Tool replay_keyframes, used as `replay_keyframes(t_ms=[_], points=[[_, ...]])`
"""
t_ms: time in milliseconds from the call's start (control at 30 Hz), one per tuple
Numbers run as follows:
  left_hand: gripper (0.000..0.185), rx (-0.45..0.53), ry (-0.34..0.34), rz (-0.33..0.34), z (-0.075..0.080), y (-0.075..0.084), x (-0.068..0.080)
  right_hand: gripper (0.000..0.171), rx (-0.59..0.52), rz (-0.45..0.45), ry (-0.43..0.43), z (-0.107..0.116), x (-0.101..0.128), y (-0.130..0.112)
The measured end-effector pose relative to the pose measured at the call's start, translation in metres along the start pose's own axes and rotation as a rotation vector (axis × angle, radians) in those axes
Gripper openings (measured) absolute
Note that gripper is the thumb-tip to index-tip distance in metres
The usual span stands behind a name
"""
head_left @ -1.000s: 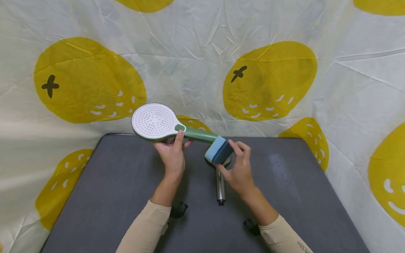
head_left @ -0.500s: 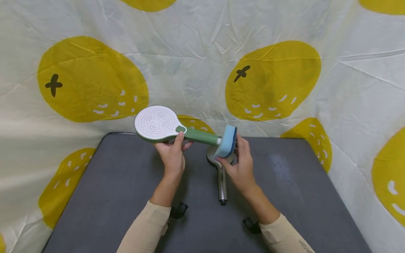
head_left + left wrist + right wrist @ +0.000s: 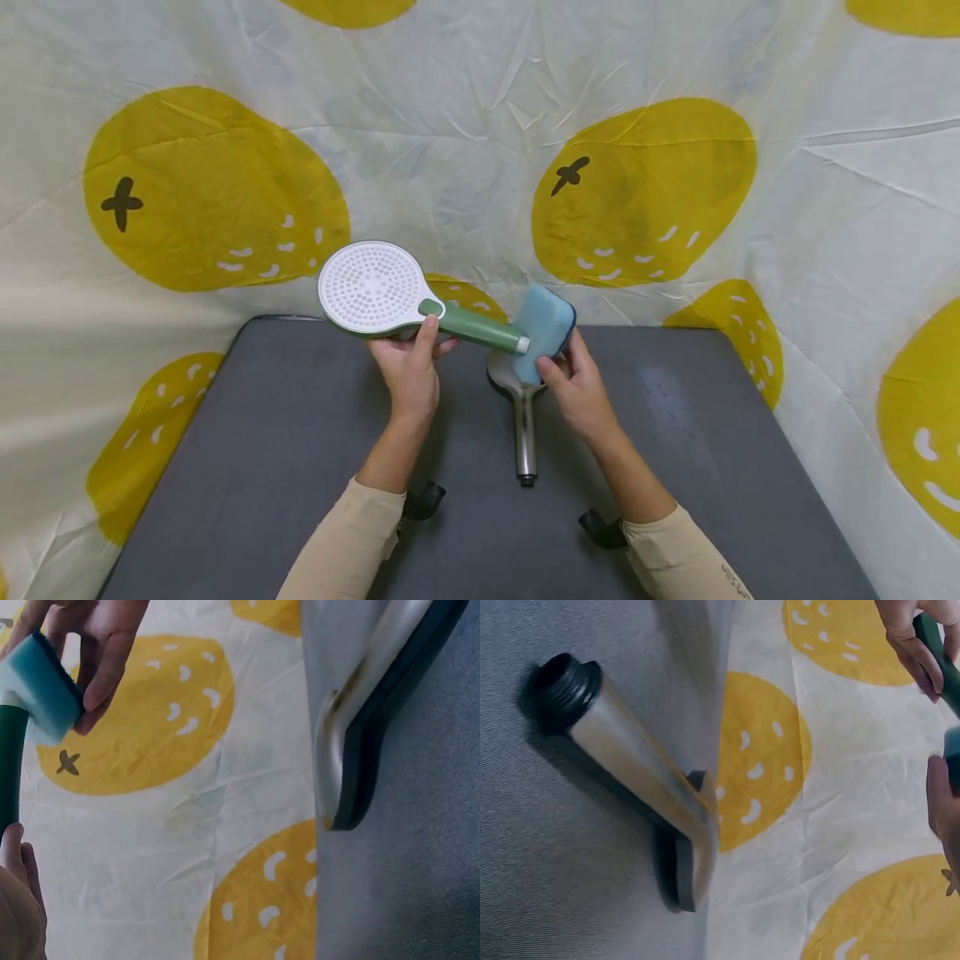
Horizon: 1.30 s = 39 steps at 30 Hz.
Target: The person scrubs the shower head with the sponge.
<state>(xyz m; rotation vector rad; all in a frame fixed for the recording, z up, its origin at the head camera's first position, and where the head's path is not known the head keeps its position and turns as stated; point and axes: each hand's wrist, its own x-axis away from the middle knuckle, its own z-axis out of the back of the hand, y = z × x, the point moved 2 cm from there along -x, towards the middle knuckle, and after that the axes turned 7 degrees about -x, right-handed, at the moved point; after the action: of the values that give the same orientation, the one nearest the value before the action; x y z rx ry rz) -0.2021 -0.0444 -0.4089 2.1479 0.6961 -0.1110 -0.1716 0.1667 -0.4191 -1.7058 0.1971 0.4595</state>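
Green-handled shower head (image 3: 390, 300) lies across in front of us above the counter (image 3: 247, 467), face disc left, long axis running right and slightly down. Our left hand (image 3: 408, 375) grips the handle near the disc; our right hand (image 3: 577, 383) pinches the blue sponge (image 3: 543, 329) against its free end. Below rests a chrome shower head (image 3: 521, 417).

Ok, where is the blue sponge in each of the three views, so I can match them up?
Head: the blue sponge is at centre, in the right hand, against the tip of the green shower head's handle.
Left wrist: the sponge is at top left, gripped by fingers.
Right wrist: only a dark blue sliver at the right edge, likely the sponge.
Shared landmark: the chrome shower head on the grey table, seen in all three views.
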Motion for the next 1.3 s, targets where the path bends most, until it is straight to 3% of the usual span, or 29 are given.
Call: replay_keyframes(t_ms=[133, 233, 300, 500, 667, 767, 1000, 1167, 1300], points=[[0.086, 0.018, -0.004, -0.026, 0.001, 0.000, 0.000, 0.068, -0.020, -0.011, -0.028, -0.002, 0.007, 0.007], [0.089, 0.009, -0.009, -0.042, 0.002, 0.001, 0.000, 0.076, 0.031, 0.022, -0.022, -0.004, 0.012, 0.011], [0.091, -0.011, -0.014, -0.048, 0.002, 0.001, 0.000, 0.084, 0.155, 0.076, -0.006, -0.004, 0.013, 0.011], [0.092, -0.079, -0.008, -0.047, 0.001, 0.004, -0.002, 0.091, 0.710, 0.309, 0.000, -0.004, 0.008, -0.003], [0.087, -0.162, -0.003, -0.042, 0.000, 0.007, -0.003, 0.089, 0.896, 0.404, -0.076, -0.005, 0.001, -0.013], [0.085, -0.226, -0.012, -0.071, 0.001, 0.009, -0.006, 0.088, 0.934, 0.393, -0.080, -0.006, -0.004, -0.016], [0.083, -0.332, -0.046, -0.145, 0.013, 0.014, -0.014, 0.086, 0.902, 0.265, -0.034, 0.004, -0.005, -0.020], [0.065, -0.366, -0.062, -0.086, 0.023, 0.015, -0.020, 0.088, 0.914, 0.207, 0.015, 0.023, -0.001, -0.019], [0.066, -0.369, -0.075, -0.039, 0.032, 0.014, -0.021, 0.088, 0.934, 0.179, 0.043, 0.038, 0.003, -0.017]])
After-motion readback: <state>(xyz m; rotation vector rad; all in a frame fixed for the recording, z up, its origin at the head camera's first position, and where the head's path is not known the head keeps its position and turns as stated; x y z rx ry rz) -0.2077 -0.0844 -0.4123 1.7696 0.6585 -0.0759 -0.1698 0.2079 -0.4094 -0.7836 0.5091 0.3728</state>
